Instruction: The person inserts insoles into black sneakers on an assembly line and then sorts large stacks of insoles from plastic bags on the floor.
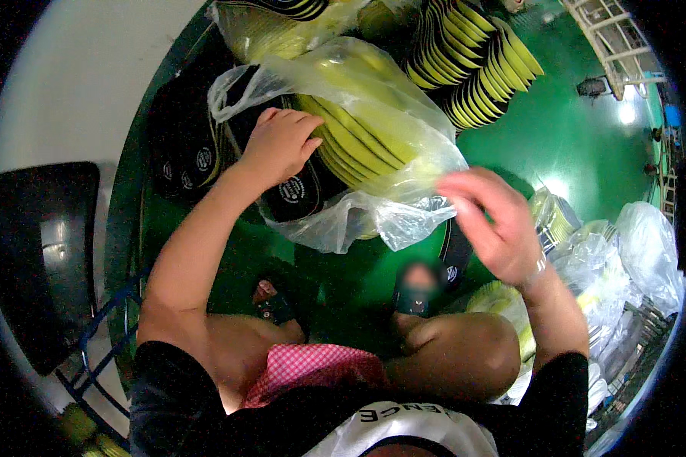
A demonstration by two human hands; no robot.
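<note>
A stack of yellow-green and black shoe insoles (pixel 358 141) lies tilted in a clear plastic bag (pixel 343 217). My left hand (pixel 280 145) is at the bag's open mouth, fingers bent and thumb against the near end of the stack. Black insole faces with white print show under that wrist. On the other side, my right hand (pixel 495 221) pinches the bag's edge between thumb and fingers; it is slightly blurred. Plastic covers much of the stack's far part.
Loose insole stacks (pixel 472 61) stand on the green floor (pixel 564 141) beyond the bag. Dark insoles (pixel 190 152) lie left of it, near a black chair seat (pixel 42 251). Filled plastic bags (pixel 594 259) are heaped at right. A white rack (pixel 606 38) stands far right.
</note>
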